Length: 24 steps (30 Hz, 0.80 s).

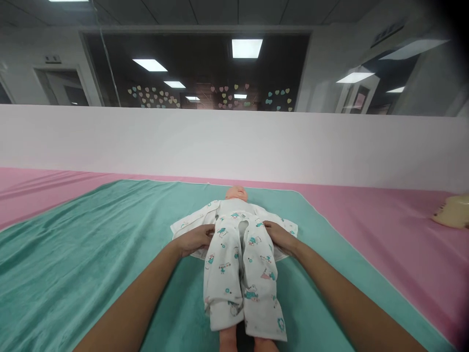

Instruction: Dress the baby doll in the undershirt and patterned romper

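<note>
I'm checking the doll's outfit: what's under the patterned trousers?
The doll's legs show below the cuffs, and the white top spreads out either side of the patterned trousers. The legs higher up are covered.

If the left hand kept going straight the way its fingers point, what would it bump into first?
The left hand would meet the patterned trousers first, at the doll's hip. Its fingertips seem to be there already, though exact contact is hard to tell.
</note>
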Motion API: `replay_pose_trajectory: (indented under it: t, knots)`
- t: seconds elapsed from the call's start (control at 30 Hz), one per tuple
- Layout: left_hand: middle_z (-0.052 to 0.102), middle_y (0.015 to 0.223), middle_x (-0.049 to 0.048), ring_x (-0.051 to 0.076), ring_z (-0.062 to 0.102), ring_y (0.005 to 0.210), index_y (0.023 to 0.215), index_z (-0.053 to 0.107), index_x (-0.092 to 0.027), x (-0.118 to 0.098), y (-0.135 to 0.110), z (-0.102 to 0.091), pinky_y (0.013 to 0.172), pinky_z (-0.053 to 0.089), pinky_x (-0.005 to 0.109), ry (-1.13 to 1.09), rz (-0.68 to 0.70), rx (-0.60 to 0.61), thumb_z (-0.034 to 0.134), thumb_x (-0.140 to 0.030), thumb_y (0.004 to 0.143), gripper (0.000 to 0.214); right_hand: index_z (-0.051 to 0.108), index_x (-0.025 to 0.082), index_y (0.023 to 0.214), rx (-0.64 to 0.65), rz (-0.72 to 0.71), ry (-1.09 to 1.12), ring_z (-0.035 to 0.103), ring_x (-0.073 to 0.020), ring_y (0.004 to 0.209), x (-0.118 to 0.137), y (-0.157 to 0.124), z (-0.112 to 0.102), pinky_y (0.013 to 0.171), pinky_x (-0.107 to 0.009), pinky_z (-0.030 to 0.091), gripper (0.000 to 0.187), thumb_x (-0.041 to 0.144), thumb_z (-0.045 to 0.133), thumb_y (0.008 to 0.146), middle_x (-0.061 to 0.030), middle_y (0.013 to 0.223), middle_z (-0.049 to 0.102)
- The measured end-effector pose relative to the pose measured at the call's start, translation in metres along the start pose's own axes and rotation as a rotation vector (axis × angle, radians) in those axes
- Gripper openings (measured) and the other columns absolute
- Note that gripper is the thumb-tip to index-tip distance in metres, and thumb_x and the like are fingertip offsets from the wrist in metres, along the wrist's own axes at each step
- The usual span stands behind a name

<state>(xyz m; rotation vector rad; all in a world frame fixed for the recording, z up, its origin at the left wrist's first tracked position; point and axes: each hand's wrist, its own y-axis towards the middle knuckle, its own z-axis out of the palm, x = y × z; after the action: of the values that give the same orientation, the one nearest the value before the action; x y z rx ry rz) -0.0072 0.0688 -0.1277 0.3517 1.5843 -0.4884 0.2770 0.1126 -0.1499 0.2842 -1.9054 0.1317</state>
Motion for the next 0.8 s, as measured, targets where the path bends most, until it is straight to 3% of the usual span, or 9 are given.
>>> replay_pose_trajectory:
  t: [0.13, 0.3, 0.43, 0.6, 0.8]
  knots:
    - [0.067, 0.100, 0.0076, 0.021, 0.060, 0.093, 0.102, 0.063, -0.013, 0.004, 0.005, 0.001, 0.084, 0.045, 0.031, -0.106, 0.064, -0.039, 0.065, -0.010, 0.063, 0.039, 0.060, 0.017, 0.086, 0.274, 0.120, 0.217, 0.055, -0.0118, 0.067, 0.016, -0.010, -0.006, 0.059, -0.024, 0.045, 0.019, 0.024, 0.058, 0.068, -0.0017, 0.082, 0.062]
    - [0.067, 0.098, 0.0106, 0.021, 0.061, 0.088, 0.101, 0.064, -0.011, 0.007, 0.002, -0.006, 0.080, 0.047, 0.031, -0.244, 0.058, -0.035, 0.064, -0.020, 0.074, 0.028, 0.061, 0.020, 0.097, 0.425, 0.083, 0.462, 0.060, -0.0165, 0.086, 0.019, -0.018, -0.004, 0.080, -0.031, 0.047, 0.031, 0.020, 0.063, 0.066, -0.0026, 0.092, 0.064]
    - [0.065, 0.104, 0.0117, 0.021, 0.061, 0.089, 0.103, 0.062, -0.012, 0.002, 0.000, -0.007, 0.079, 0.047, 0.030, -0.320, 0.084, -0.050, 0.062, -0.023, 0.078, 0.027, 0.061, 0.020, 0.088, 0.386, 0.081, 0.590, 0.059, -0.0161, 0.082, 0.010, -0.016, 0.004, 0.073, -0.028, 0.047, 0.027, 0.016, 0.068, 0.061, -0.0014, 0.086, 0.064]
    - [0.062, 0.105, 0.0049, 0.019, 0.061, 0.092, 0.116, 0.050, -0.023, 0.005, 0.003, -0.005, 0.080, 0.047, 0.029, -0.386, 0.149, -0.086, 0.068, -0.014, 0.071, 0.049, 0.057, 0.023, 0.090, 0.209, 0.051, 0.686, 0.054, -0.0099, 0.069, 0.011, -0.017, 0.020, 0.062, -0.022, 0.041, 0.025, 0.025, 0.068, 0.068, 0.0031, 0.082, 0.060]
    - [0.063, 0.090, 0.0042, 0.016, 0.062, 0.082, 0.093, 0.054, -0.017, 0.015, 0.008, -0.006, 0.074, 0.046, 0.026, -0.403, 0.139, -0.077, 0.068, -0.020, 0.073, 0.024, 0.053, 0.017, 0.077, 0.204, 0.069, 0.596, 0.044, -0.0082, 0.059, 0.002, -0.015, 0.025, 0.053, -0.021, 0.032, 0.020, 0.030, 0.067, 0.071, 0.0033, 0.069, 0.051]
